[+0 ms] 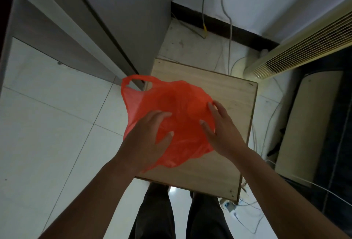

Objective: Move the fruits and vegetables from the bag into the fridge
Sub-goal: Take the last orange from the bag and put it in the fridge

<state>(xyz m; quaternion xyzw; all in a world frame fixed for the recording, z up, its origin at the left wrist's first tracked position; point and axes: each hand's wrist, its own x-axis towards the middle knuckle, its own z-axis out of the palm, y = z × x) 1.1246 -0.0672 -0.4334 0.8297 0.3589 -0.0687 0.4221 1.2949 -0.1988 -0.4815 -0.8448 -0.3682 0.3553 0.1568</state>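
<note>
A thin orange plastic bag [179, 105] lies on a small wooden table [234, 105], bulging over rounded shapes inside that I cannot identify. One handle loop sticks out over the table's far left edge. My left hand [148, 137] rests on the bag's near left side with fingers spread. On the right side of the bag is my right hand [219, 126], fingers apart and touching the plastic. Neither hand has closed on the bag. The grey fridge [122, 19] stands just beyond, at upper left, with its doors closed.
White floor tiles [47, 124] spread out to the left. Cables and a power strip [231, 207] lie on the floor to the right of the table. A cream standing air conditioner [297, 48] leans in at the right. My legs are below the table's near edge.
</note>
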